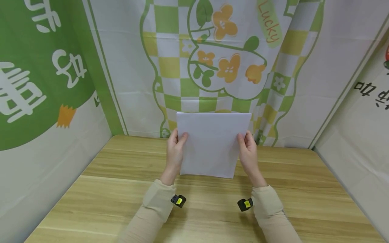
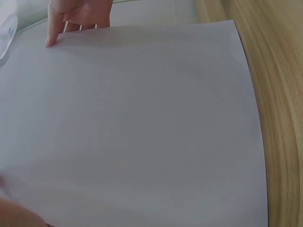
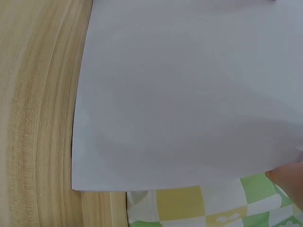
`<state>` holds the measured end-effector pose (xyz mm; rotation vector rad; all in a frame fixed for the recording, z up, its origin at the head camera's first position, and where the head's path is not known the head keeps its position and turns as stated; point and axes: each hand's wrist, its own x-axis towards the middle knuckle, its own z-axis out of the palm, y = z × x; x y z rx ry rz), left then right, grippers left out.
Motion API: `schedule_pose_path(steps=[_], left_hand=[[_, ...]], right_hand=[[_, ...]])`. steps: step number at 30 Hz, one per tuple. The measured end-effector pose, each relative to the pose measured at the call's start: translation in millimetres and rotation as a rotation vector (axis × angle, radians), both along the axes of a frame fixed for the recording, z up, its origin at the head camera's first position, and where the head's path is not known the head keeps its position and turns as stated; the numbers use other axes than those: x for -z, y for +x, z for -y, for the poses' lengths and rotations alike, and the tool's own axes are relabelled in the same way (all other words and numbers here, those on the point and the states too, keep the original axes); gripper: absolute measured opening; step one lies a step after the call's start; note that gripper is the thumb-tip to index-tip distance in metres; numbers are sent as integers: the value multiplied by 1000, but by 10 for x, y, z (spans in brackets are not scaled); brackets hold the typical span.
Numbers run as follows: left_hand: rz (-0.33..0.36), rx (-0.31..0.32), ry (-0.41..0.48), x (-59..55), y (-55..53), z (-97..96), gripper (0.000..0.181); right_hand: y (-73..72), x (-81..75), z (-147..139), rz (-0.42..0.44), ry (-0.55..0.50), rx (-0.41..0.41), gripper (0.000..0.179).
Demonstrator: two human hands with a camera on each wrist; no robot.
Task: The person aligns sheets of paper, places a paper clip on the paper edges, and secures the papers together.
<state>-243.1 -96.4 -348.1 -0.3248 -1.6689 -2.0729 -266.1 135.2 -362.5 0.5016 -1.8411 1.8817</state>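
A white sheet of paper (image 1: 211, 145) is held up, facing the head camera, above the far part of the wooden table. My left hand (image 1: 175, 148) grips its left edge with the thumb lying on the front face. On the opposite edge my right hand (image 1: 248, 150) pinches the sheet the same way, thumb in front and fingers behind. Paper (image 2: 151, 118) fills most of the left wrist view, with the right hand (image 2: 83, 13) at its far edge. In the right wrist view the sheet (image 3: 180, 104) hides most of the background.
The wooden table (image 1: 206, 216) spreads below both forearms. Behind it hangs a curtain (image 1: 170, 44) with green and yellow checks and orange flowers. Printed cloth walls, one green and white (image 1: 36, 84), stand at the left and right (image 1: 358, 111). A black strap piece shows at each wrist.
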Motion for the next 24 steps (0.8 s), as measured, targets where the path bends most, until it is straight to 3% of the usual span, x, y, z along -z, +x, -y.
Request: schedule_pose_path(steps=[8, 24], left_hand=[[-18, 0, -1, 7, -1, -21, 26], [-55, 6, 11, -86, 42, -69, 26]], right_hand=[[9, -19, 7, -16, -26, 5, 27], [21, -94, -29, -50, -64, -3, 17]])
